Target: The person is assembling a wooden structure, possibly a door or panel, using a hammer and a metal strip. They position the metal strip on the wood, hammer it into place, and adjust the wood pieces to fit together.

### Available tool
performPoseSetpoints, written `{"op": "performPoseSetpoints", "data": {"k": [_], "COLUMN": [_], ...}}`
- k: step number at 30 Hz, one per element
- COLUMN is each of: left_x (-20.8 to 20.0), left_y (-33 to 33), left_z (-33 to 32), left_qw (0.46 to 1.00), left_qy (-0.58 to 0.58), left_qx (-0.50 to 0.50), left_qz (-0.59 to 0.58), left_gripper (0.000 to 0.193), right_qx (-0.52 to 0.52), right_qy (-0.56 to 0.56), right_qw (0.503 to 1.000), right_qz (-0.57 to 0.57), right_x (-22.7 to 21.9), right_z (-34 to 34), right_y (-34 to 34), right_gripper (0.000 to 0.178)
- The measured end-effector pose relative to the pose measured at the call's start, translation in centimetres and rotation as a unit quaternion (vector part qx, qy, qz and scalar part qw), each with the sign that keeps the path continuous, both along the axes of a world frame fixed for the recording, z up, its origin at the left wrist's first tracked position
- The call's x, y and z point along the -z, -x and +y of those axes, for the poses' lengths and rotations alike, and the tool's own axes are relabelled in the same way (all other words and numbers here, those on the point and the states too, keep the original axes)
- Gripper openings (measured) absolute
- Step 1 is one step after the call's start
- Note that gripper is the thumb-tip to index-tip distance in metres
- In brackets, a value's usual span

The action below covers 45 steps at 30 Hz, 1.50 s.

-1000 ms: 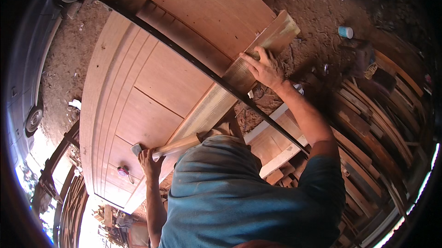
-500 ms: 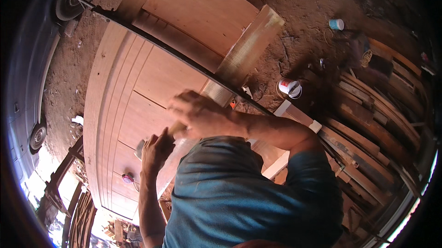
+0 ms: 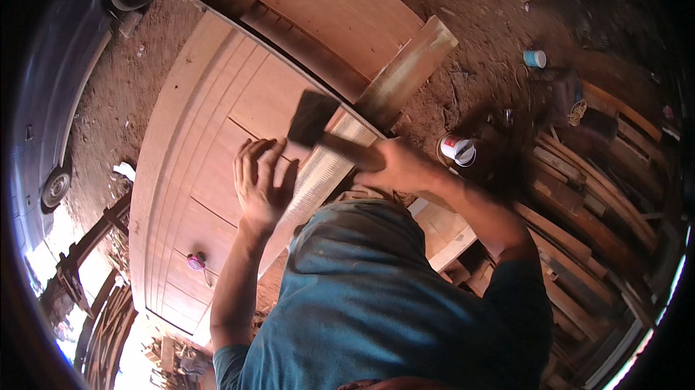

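Observation:
My right hand (image 3: 405, 165) is closed around the handle of a mallet (image 3: 313, 118), whose dark, blocky head is smeared by motion. That head hangs over a large wooden door panel (image 3: 210, 151) with grooved lines, close to its ridged, pale edge board (image 3: 318, 173). To the left, my left hand (image 3: 262, 183) is open above the panel, fingers apart and holding nothing. Across the panel's far side runs a long dark clamp bar (image 3: 279, 60). A small purple round object (image 3: 195, 261) lies on the panel, left of my left forearm.
Another wooden panel (image 3: 340, 13) and a short board (image 3: 413, 68) lie beyond the bar. On the dirt floor stand a white bucket (image 3: 456, 149) and a blue-and-white tub (image 3: 534, 58). Stacked planks (image 3: 579, 180) fill the right side. A dark vehicle (image 3: 54, 93) is at far left.
My hands were together over the panel, around the handle. Now they are apart: my right hand has swung right with the mallet, and my left hand has opened and risen a little.

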<state>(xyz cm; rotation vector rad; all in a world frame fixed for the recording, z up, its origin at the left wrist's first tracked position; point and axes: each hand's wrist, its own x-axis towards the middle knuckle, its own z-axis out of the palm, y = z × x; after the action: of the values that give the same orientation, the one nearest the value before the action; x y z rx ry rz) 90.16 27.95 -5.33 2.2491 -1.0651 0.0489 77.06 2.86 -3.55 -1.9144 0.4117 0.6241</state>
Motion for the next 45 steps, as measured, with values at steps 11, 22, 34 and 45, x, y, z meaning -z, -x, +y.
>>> {"op": "performPoseSetpoints", "data": {"k": [11, 22, 34, 45], "left_x": [18.3, 18.6, 18.5, 19.0], "left_y": [5.2, 4.6, 4.8, 4.5], "left_z": [-7.9, -8.6, -8.6, -8.9], "left_qw": [0.976, 0.977, 0.975, 0.975], "left_qy": [-0.194, -0.178, -0.183, -0.179], "left_qx": [-0.049, -0.075, -0.082, -0.092], "left_qz": [0.087, 0.090, 0.100, 0.094], "left_gripper": [0.117, 0.124, 0.124, 0.123], "right_qx": [0.243, 0.053, 0.423, 0.071], "right_qy": [0.111, 0.069, 0.089, 0.016], "right_qw": [0.952, 0.943, 0.902, 0.952], "right_qz": [0.147, 0.322, -0.025, 0.297], "right_x": [1.3, 6.6, 0.3, 6.4], "right_z": [-31.7, -33.6, -53.9, -37.2], "right_y": [-7.3, -13.1, -15.5, -14.2], "right_gripper": [0.032, 0.031, 0.029, 0.042]}}
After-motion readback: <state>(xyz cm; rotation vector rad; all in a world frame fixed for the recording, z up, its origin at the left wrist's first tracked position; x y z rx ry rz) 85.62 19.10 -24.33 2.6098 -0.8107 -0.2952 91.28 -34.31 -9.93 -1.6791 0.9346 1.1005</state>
